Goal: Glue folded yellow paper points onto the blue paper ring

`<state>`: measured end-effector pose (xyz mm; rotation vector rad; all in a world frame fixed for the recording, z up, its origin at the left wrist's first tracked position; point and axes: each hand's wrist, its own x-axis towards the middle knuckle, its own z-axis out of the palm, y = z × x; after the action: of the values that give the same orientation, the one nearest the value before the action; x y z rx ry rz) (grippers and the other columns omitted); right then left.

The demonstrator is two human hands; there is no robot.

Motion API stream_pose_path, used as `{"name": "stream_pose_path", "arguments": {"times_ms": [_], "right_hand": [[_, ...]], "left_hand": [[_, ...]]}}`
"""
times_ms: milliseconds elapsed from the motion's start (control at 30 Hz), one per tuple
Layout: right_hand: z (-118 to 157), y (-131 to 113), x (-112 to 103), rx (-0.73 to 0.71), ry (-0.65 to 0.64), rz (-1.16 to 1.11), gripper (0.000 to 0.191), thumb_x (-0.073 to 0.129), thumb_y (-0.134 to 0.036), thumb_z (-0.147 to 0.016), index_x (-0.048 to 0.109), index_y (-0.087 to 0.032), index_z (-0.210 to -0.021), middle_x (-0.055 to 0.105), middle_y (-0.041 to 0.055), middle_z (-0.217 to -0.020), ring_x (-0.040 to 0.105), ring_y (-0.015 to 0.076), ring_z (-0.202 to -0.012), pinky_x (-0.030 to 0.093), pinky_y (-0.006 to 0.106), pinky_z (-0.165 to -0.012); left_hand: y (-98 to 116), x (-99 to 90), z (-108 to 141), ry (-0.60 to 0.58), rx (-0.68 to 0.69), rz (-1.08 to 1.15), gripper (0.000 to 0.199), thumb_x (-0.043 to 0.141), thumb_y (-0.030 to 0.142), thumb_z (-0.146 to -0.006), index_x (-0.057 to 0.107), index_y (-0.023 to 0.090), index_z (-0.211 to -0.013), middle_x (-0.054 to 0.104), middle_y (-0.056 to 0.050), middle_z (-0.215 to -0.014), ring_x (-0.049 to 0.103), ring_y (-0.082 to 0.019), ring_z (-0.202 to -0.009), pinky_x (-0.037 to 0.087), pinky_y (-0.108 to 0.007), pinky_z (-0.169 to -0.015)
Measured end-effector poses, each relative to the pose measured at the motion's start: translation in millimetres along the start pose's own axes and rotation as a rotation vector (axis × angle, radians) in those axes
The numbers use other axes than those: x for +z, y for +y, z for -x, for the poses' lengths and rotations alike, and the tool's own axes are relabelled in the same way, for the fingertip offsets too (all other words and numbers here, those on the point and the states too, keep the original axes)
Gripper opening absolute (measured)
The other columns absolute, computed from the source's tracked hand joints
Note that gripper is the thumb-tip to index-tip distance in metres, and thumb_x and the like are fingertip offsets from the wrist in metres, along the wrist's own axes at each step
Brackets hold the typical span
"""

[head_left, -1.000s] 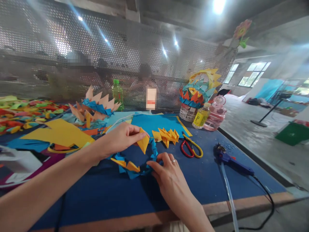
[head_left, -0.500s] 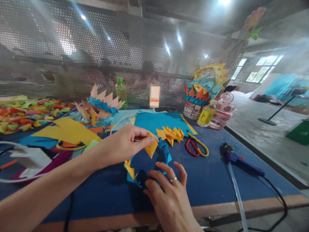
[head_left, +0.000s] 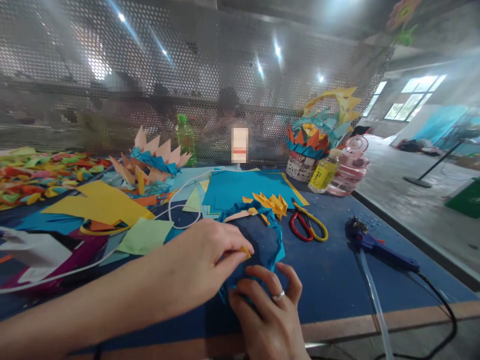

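My left hand (head_left: 213, 250) pinches a small folded yellow paper piece (head_left: 245, 251) between thumb and fingertips, with only its edge showing. Below it, my right hand (head_left: 268, 310), wearing a ring on one finger, curls its fingers on the near side of a blue folded-paper ring (head_left: 276, 237). That paper ring lies on the dark blue tabletop, its left part covered by my left hand. Folded yellow paper pieces (head_left: 276, 204) sit just beyond its far edge. To their right are scissors (head_left: 308, 231) with one red and one yellow handle loop.
A blue glue gun (head_left: 390, 254) with a clear glue stick and black cord lies at right. Bottles (head_left: 324, 172) and a paper-crowned tub (head_left: 300, 167) stand behind. Blue sheets (head_left: 247, 187), yellow paper (head_left: 105, 200), a pointed paper crown (head_left: 159, 157) and a white charger (head_left: 37, 247) occupy the back and left.
My left hand has moved down and nearer with the yellow piece, closer to my right hand. The blue ring has turned, showing a pale strip at its far side.
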<state>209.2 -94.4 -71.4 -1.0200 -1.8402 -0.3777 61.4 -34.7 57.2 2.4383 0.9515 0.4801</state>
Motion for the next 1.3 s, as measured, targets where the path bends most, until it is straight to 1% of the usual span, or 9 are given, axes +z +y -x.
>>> {"name": "stream_pose_path", "arguments": {"times_ms": [167, 467, 600, 833, 967, 1033, 1133, 1200, 1300], "right_hand": [[3, -1, -4, 0.018, 0.002, -0.008, 0.046, 0.037, -0.025, -0.108, 0.061, -0.021, -0.069, 0.068, -0.0058, -0.069, 0.062, 0.0093, -0.091, 0.020, 0.037, -0.107], [2, -2, -8, 0.072, 0.019, 0.008, 0.043, 0.040, -0.025, -0.108, 0.061, -0.021, -0.070, 0.068, -0.0059, -0.069, 0.061, 0.0120, -0.085, 0.025, 0.038, -0.089], [3, -1, -8, 0.085, 0.013, 0.008, 0.040, 0.045, -0.025, -0.106, 0.061, -0.021, -0.070, 0.068, -0.0066, -0.069, 0.062, 0.0123, -0.083, 0.026, 0.038, -0.088], [-1, -3, -10, 0.093, 0.023, 0.015, 0.041, 0.045, -0.028, -0.106, 0.061, -0.022, -0.069, 0.069, -0.0066, -0.068, 0.062, 0.0124, -0.081, 0.026, 0.038, -0.087], [0, -2, -10, 0.131, 0.031, 0.009, 0.033, 0.053, -0.036, -0.102, 0.064, -0.023, -0.074, 0.071, -0.0057, -0.071, 0.064, 0.0145, -0.081, 0.026, 0.039, -0.088], [0, 0, -10, 0.175, -0.020, 0.014, 0.029, 0.055, -0.047, -0.099, 0.068, -0.025, -0.086, 0.074, -0.0031, -0.083, 0.065, 0.0178, -0.087, 0.026, 0.040, -0.091], [-1, 4, -11, 0.197, -0.165, 0.015, 0.039, 0.052, -0.059, -0.096, 0.067, -0.025, -0.107, 0.074, 0.0007, -0.101, 0.064, 0.0218, -0.098, 0.025, 0.041, -0.094], [-2, 7, -13, 0.176, -0.250, -0.020, 0.036, 0.055, -0.056, -0.095, 0.065, -0.026, -0.111, 0.072, 0.0004, -0.107, 0.061, 0.0220, -0.104, 0.023, 0.040, -0.096], [-3, 10, -14, 0.160, -0.350, -0.110, 0.021, 0.068, -0.040, -0.090, 0.064, -0.029, -0.108, 0.069, -0.0016, -0.115, 0.056, 0.0215, -0.115, 0.020, 0.039, -0.100]], "left_hand": [[-2, 13.4, 4, -0.059, 0.005, -0.032, 0.028, 0.050, 0.015, -0.093, 0.076, 0.022, -0.088, 0.076, -0.001, -0.090, 0.069, -0.015, -0.081, 0.049, -0.023, -0.077], [-4, 13.2, 6, -0.104, -0.100, -0.002, 0.028, 0.049, 0.019, -0.096, 0.075, 0.022, -0.087, 0.076, 0.001, -0.090, 0.067, -0.014, -0.080, 0.045, -0.025, -0.076], [-2, 13.3, 6, -0.162, -0.143, 0.000, 0.029, 0.048, 0.019, -0.096, 0.073, 0.022, -0.082, 0.074, 0.002, -0.085, 0.065, -0.014, -0.079, 0.042, -0.026, -0.075], [-3, 14.3, 7, -0.190, -0.141, -0.008, 0.029, 0.047, 0.019, -0.095, 0.074, 0.022, -0.083, 0.073, 0.002, -0.083, 0.064, -0.014, -0.077, 0.041, -0.025, -0.070], [-3, 12.4, 6, -0.153, -0.141, -0.068, 0.029, 0.047, 0.019, -0.096, 0.068, 0.021, -0.077, 0.072, 0.001, -0.084, 0.065, -0.015, -0.080, 0.041, -0.026, -0.074], [-2, 10.1, 6, -0.145, -0.135, -0.076, 0.030, 0.046, 0.019, -0.097, 0.067, 0.021, -0.075, 0.071, 0.002, -0.082, 0.065, -0.014, -0.078, 0.041, -0.026, -0.074], [-2, 6.1, 6, -0.137, -0.133, -0.059, 0.030, 0.046, 0.020, -0.097, 0.071, 0.021, -0.081, 0.073, 0.002, -0.084, 0.066, -0.014, -0.078, 0.043, -0.025, -0.074], [-2, 3.4, 6, -0.116, -0.128, -0.055, 0.028, 0.048, 0.019, -0.096, 0.073, 0.022, -0.085, 0.074, 0.002, -0.086, 0.067, -0.014, -0.079, 0.044, -0.025, -0.075], [-3, -0.3, 7, -0.065, -0.097, -0.059, 0.028, 0.049, 0.018, -0.095, 0.074, 0.022, -0.084, 0.074, 0.002, -0.083, 0.067, -0.015, -0.078, 0.046, -0.024, -0.074]]}}
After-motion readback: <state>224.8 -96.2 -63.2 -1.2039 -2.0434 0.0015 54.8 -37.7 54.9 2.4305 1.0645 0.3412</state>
